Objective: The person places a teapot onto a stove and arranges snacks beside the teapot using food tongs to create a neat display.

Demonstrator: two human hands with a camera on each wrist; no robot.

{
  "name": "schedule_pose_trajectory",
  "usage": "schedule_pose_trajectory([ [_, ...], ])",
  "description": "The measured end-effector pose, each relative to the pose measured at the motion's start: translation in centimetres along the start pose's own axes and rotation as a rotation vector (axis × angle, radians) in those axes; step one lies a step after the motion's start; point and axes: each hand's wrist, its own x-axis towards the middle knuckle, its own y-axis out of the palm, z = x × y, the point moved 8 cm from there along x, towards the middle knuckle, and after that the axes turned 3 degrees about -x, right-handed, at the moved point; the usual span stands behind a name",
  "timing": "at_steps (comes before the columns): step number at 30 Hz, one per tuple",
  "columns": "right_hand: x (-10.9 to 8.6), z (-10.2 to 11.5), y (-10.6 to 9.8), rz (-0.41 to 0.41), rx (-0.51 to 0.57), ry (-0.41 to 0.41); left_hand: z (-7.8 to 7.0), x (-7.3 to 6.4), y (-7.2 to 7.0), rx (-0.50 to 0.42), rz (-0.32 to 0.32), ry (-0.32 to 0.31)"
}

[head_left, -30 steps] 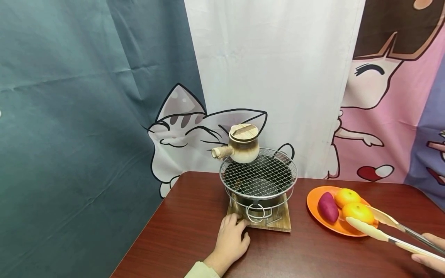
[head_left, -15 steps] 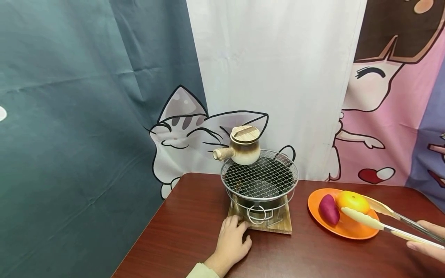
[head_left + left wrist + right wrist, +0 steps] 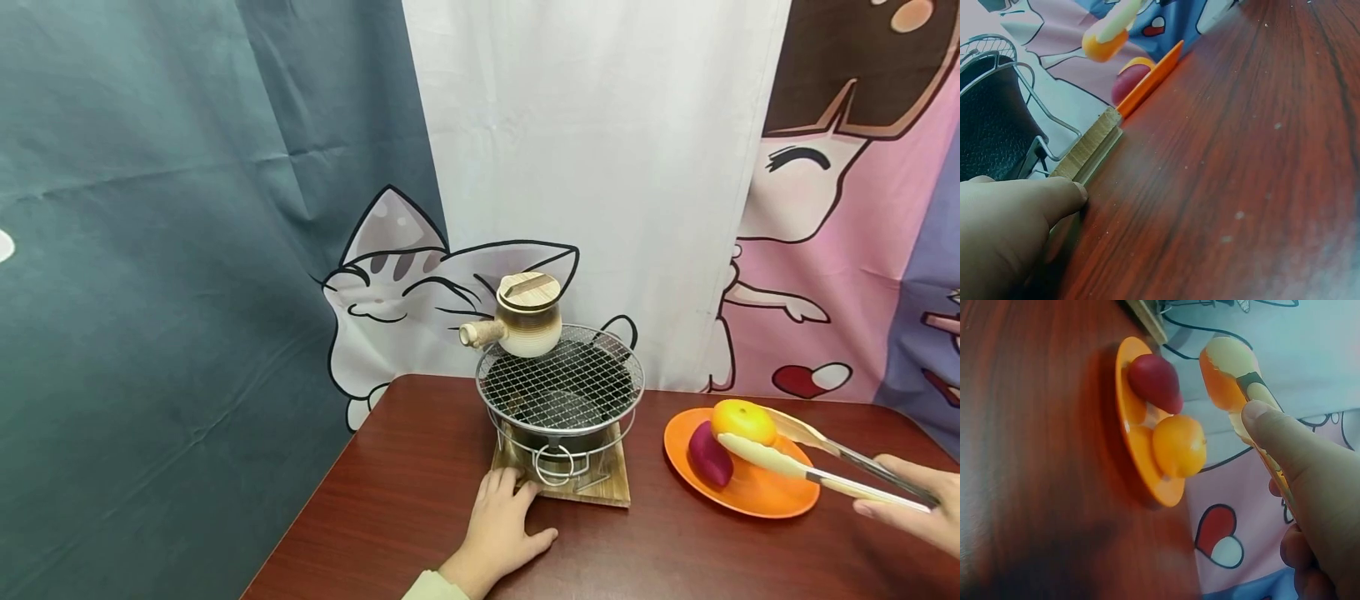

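Mandarin (image 3: 742,418) hangs above the plate (image 3: 780,493) at three o'clock from the grill (image 3: 558,396), pinched in tongs (image 3: 840,481) that the right hand (image 3: 943,510) grips. At seven o'clock, the left hand (image 3: 498,533), fingers spread, touches the board (image 3: 617,477).

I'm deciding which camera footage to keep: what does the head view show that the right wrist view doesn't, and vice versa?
Only the head view: the lidded side-handle teapot and the left hand, its fingers at the edge of the wooden board.

Only the right wrist view: a second mandarin on the plate; none can be made out there from the head.

Both: the right hand holding the tongs, the gripped mandarin, the purple sweet potato, the orange plate, the table and part of the board.
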Motion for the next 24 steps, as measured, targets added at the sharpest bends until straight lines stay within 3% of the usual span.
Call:
schedule_pose_trajectory([
  [7, 2.9, 0.9, 0.5, 0.193, -0.303, 0.080, 0.1, -0.4, -0.2, -0.002, -0.008, -0.010],
  [16, 5.7, 1.2, 1.7, 0.475, -0.352, 0.110, 0.0, -0.4, -0.1, -0.007, 0.003, -0.016],
  [24, 7.2, 1.0, 2.3, 0.577, -0.378, 0.120, -0.1, 0.0, -0.3, -0.005, -0.022, 0.001],
])
